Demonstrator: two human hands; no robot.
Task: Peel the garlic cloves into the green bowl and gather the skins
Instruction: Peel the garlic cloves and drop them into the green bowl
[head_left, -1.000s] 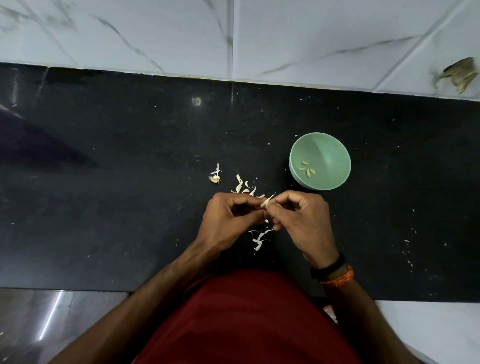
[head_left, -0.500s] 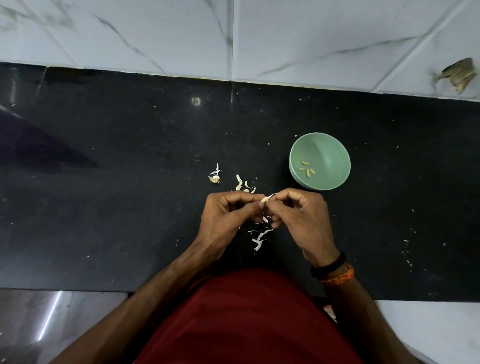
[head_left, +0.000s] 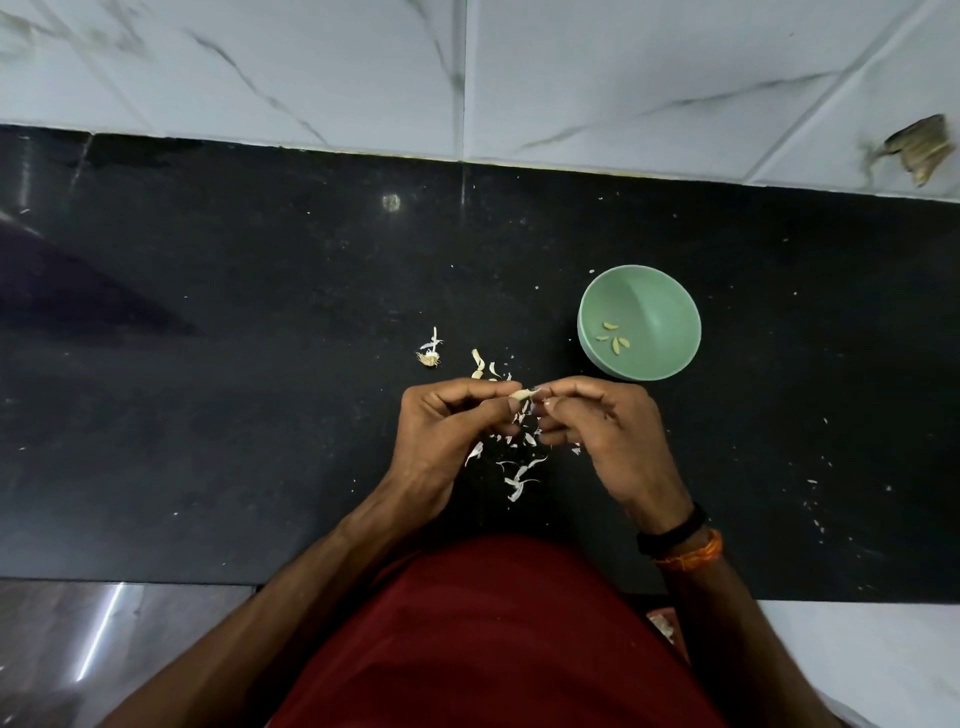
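My left hand (head_left: 447, 431) and my right hand (head_left: 605, 436) meet fingertip to fingertip over the black counter, and both pinch one small pale garlic clove (head_left: 521, 395). Just up and to the right stands the green bowl (head_left: 639, 322), holding a few peeled cloves (head_left: 613, 338). White garlic skins (head_left: 519, 475) lie scattered under and below my hands. More skins (head_left: 480, 366) lie just above my left hand. A garlic root stub (head_left: 429, 357) sits further left.
The black counter (head_left: 234, 389) runs the full width, with its near edge by my red shirt. Marbled white wall tiles (head_left: 623, 78) back it. A brownish mark (head_left: 922, 150) sits on the wall at far right. Tiny white flecks dot the counter's right side.
Both hands have shifted slightly up and apart while working the clove. The long strip of skin that stuck up between the fingertips is no longer seen.
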